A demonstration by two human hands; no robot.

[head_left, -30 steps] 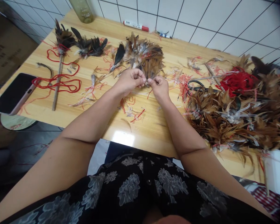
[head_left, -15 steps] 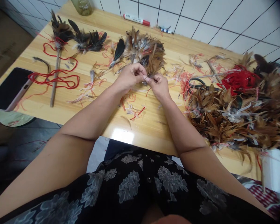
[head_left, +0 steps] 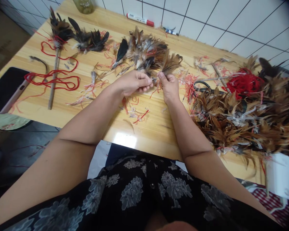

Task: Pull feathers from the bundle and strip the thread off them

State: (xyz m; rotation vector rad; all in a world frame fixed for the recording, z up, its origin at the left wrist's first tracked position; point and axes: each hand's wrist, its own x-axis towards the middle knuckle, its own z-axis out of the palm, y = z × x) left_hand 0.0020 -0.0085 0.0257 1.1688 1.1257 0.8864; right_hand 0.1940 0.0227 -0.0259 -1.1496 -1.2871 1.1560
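Both hands meet over the middle of the wooden table (head_left: pixel 156 128). My right hand (head_left: pixel 170 88) pinches the quill ends of a small bunch of brown feathers (head_left: pixel 172 62), which fans up and to the right. My left hand (head_left: pixel 132 84) is closed beside it, fingertips touching the same quill ends and a thin red thread (head_left: pixel 156 89). Just behind the hands lies a loose heap of brown and grey feathers (head_left: pixel 146 51).
A large pile of brown feathers (head_left: pixel 243 118) and red yarn (head_left: pixel 243 81) fill the right side, with scissors (head_left: pixel 202 86) near them. At left lie a stick with dark feathers (head_left: pixel 55 48), red cord (head_left: pixel 53 80) and a phone (head_left: pixel 7 89). A red marker (head_left: pixel 139 19) lies by the wall.
My right hand has lifted a small bunch of brown feathers out of the heap and turned it up to the right. The left hand stayed close, and the view shifted slightly.
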